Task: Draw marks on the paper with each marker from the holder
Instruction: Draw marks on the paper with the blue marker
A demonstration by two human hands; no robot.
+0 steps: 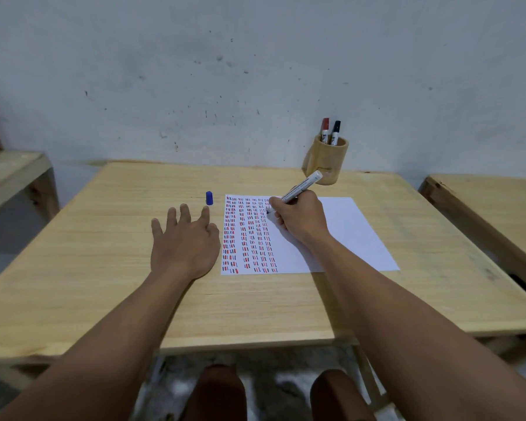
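A white sheet of paper (346, 226) lies on the wooden table (104, 268); its left half is filled with columns of short red, blue and black marks. My right hand (301, 220) grips an uncapped white marker (301, 186), with the tip touching the paper near the top of the marked columns. The blue cap (209, 198) stands upright on the table just left of the paper. My left hand (184, 238) rests flat on the table, fingers spread, a little short of the cap. A wooden holder (328, 162) at the back holds a red-capped marker (325, 129) and a black-capped marker (335, 132).
A pale wall (255, 71) rises directly behind the table. Other wooden tables stand to the left (9, 174) and right (492, 208), separated by gaps. My knees (219, 390) show below the table's front edge.
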